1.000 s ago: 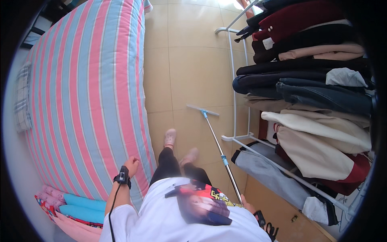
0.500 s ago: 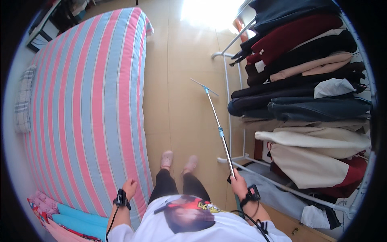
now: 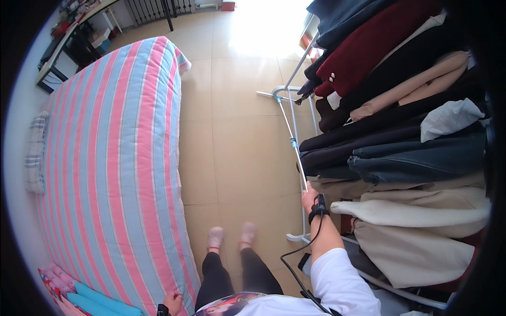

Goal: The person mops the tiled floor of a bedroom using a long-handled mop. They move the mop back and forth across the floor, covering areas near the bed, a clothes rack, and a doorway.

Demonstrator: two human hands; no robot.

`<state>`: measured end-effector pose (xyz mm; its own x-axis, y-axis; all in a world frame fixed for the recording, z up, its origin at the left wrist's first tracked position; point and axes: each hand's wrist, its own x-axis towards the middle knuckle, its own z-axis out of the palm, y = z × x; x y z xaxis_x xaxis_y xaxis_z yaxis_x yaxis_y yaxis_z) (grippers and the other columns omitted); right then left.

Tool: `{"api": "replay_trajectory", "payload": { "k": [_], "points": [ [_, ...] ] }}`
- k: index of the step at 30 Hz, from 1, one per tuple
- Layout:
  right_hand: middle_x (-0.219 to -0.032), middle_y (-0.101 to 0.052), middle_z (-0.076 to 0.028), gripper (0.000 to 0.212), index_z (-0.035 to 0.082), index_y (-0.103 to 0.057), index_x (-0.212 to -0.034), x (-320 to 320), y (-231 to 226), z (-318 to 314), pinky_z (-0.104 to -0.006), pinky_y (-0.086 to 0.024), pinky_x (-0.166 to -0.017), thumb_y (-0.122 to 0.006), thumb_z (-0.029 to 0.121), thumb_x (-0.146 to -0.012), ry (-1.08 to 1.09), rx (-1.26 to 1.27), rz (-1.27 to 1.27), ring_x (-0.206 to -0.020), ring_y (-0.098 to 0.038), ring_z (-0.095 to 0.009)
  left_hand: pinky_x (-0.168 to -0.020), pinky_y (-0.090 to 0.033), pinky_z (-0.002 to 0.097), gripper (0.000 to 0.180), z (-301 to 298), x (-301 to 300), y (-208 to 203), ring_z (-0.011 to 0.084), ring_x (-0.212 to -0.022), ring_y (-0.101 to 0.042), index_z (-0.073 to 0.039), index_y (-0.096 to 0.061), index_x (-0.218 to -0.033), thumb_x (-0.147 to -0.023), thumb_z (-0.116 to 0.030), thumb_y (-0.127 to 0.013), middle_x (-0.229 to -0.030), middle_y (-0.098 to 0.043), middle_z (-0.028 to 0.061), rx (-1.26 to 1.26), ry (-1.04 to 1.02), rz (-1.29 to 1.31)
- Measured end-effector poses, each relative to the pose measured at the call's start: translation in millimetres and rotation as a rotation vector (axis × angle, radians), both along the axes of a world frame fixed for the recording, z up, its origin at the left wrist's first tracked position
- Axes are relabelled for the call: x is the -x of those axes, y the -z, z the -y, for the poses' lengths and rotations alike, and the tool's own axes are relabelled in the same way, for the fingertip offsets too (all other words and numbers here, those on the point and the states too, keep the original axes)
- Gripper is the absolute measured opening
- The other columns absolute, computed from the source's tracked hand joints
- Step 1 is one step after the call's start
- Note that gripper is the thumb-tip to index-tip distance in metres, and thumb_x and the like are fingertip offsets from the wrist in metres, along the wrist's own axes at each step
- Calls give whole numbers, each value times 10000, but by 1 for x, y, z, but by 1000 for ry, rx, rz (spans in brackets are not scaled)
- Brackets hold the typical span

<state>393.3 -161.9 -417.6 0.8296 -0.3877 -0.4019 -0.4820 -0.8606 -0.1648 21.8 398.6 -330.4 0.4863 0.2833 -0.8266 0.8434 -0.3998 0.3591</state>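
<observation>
My right hand (image 3: 311, 196) is wrapped round the lower end of a thin silvery pole (image 3: 302, 167) with blue joints and a narrow crossbar at its far end. The pole reaches forward along the left side of a white clothes rack (image 3: 298, 62); its crossbar is beside the rack's far foot, and I cannot tell if they touch. Low at the left, my left hand (image 3: 173, 300) has its fingers curled in, with nothing visible in them. That hand is above or against the edge of the bed (image 3: 126, 158), which has a pink and blue striped cover.
Many garments hang on the rack, among them a dark red one (image 3: 363, 52) and a cream one (image 3: 411, 253). A checked pillow (image 3: 37, 152) and folded turquoise cloth (image 3: 103, 303) lie on the bed. Tiled floor (image 3: 242, 152) runs between bed and rack. A desk (image 3: 68, 39) stands far left.
My right arm has stretched forward, carrying the pole farther away and closer to the rack. The view has tilted up, so my left hand appears lower and more floor shows at the far end.
</observation>
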Motion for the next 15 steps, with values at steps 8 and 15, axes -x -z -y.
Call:
{"api": "replay_trajectory", "payload": {
  "k": [8,15],
  "points": [
    [-1039,-607,-241,519,147,-380,-1364,21,-13,52,-456,-468,-808,-526,222,-871,-31,49,-184,-927,-591,-414,-695,-497,322,198,61,-36,-7,213,-763,-639,-18,-611,-957,-834,-169,-571,-832,-658,128,65,81,36],
    [-861,-613,-264,455,87,-332,-1303,119,-82,21,-511,-476,-693,-476,182,-882,-63,-88,-229,-803,-599,-432,-717,-497,331,200,46,-59,-14,237,-779,-635,0,-607,-970,-840,-142,-551,-850,-657,145,57,94,98]
  ]
}}
